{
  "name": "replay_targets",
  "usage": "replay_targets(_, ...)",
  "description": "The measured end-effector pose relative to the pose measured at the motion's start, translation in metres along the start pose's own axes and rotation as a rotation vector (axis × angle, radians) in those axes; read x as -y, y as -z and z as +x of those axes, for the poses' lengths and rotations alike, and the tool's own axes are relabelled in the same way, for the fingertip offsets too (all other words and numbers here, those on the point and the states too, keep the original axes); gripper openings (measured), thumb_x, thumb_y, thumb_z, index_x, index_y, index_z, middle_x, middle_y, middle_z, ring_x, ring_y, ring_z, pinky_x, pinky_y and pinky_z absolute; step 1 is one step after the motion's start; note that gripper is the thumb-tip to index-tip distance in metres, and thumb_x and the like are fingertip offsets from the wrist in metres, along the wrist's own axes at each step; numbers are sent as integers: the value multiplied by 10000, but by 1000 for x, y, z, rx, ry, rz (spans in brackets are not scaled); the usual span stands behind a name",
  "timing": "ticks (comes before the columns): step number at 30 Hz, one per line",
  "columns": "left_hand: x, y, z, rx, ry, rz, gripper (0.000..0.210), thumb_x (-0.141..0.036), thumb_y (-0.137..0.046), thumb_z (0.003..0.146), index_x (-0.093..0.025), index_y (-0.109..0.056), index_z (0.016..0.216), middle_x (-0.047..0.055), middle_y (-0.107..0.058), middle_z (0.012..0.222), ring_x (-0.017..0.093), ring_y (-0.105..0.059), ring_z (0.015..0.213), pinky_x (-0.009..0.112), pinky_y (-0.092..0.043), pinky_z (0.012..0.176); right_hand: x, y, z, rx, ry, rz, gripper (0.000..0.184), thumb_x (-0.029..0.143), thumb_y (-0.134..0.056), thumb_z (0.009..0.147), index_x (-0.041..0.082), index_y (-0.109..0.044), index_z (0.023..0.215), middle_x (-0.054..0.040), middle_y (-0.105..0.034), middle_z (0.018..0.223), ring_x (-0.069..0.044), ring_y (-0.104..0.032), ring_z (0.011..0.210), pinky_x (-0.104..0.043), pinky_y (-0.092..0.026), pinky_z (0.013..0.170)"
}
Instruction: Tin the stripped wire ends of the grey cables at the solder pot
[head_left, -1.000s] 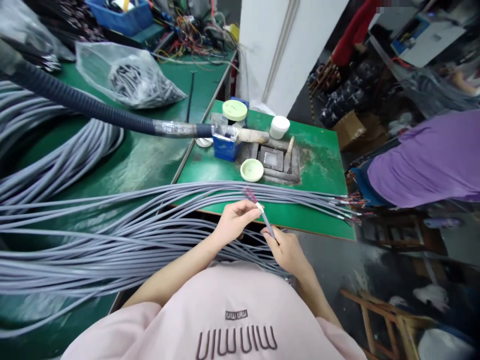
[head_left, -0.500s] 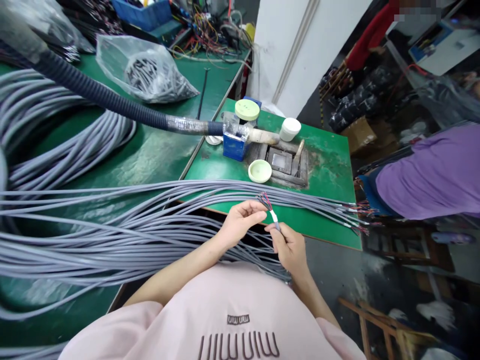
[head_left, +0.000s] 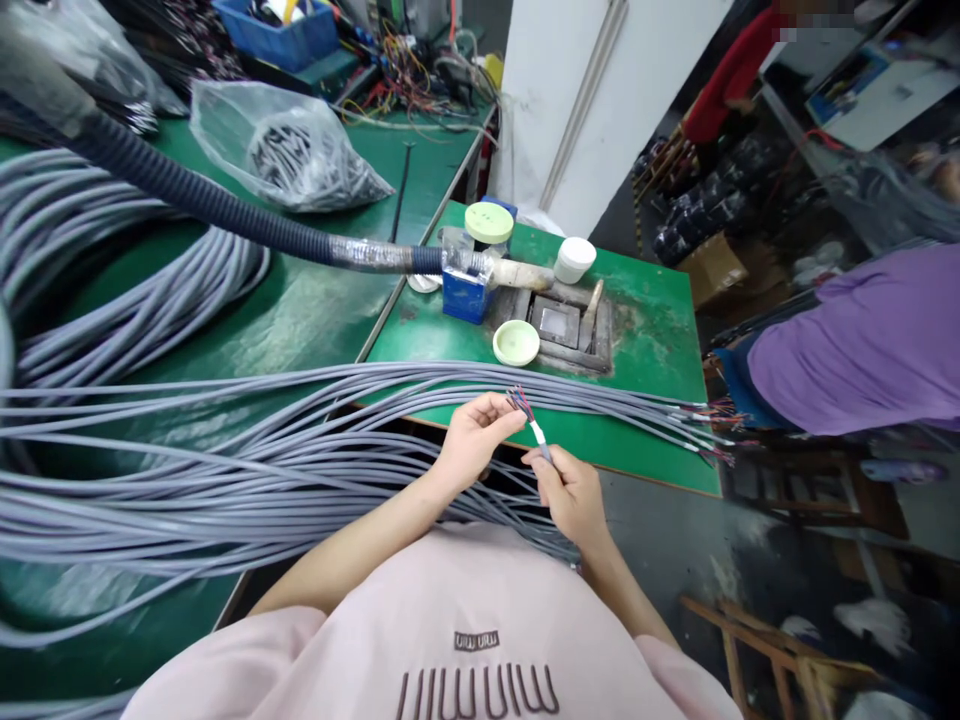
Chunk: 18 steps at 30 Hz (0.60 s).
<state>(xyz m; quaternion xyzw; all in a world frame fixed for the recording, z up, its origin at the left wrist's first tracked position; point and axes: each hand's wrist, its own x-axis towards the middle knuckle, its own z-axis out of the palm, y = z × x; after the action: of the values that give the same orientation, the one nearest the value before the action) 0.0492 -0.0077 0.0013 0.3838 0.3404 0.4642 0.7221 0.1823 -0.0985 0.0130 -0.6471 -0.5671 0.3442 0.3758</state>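
A grey cable (head_left: 544,453) with a white band near its end is pinched in my right hand (head_left: 574,492), its stripped end pointing up and left. Thin red, blue and dark wires (head_left: 523,401) fan out from that end. The thumb and fingers of my left hand (head_left: 480,432) are closed on some of these wires. Just beyond my hands, a bundle of grey cables (head_left: 420,372) runs across the bench, with bare coloured wire ends (head_left: 720,415) at the right edge. More grey cables (head_left: 300,500) lie below my left forearm.
On the green bench (head_left: 652,300) stand a recessed square pot (head_left: 559,322), a pale green dish (head_left: 516,343), a white jar (head_left: 574,260) and a blue box (head_left: 465,295). A dark hose (head_left: 247,217) crosses from the left. A person in purple (head_left: 847,340) is at the right.
The wires in my left hand are spread a little differently, with blue now showing. Both hands remain at the cable end, and the view has shifted slightly.
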Motion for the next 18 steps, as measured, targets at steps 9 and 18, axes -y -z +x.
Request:
replay_targets(9, 3, -5, -8, 35, -85, 137, 258, -355, -769, 675, -155, -608, 653, -22, -578, 607, 86, -482, 574, 235, -414, 589, 0, 0, 7, -62, 2, 182, 303, 356, -482, 917, 183, -633, 1114, 76, -470, 481, -85, -431, 415, -214, -360, 442)
replay_targets(18, 9, 0, -13, 41, -427, 427, 141, -310, -691, 770, -195, -667, 693, 5, -632, 623, 120, -530, 598, 275, -441, 621, 11, 6, 26, 24, -8, 260, 220, 320, -508, 893, 180, -674, 924, 40, -560, 562, -81, -498, 464, -216, -413, 480)
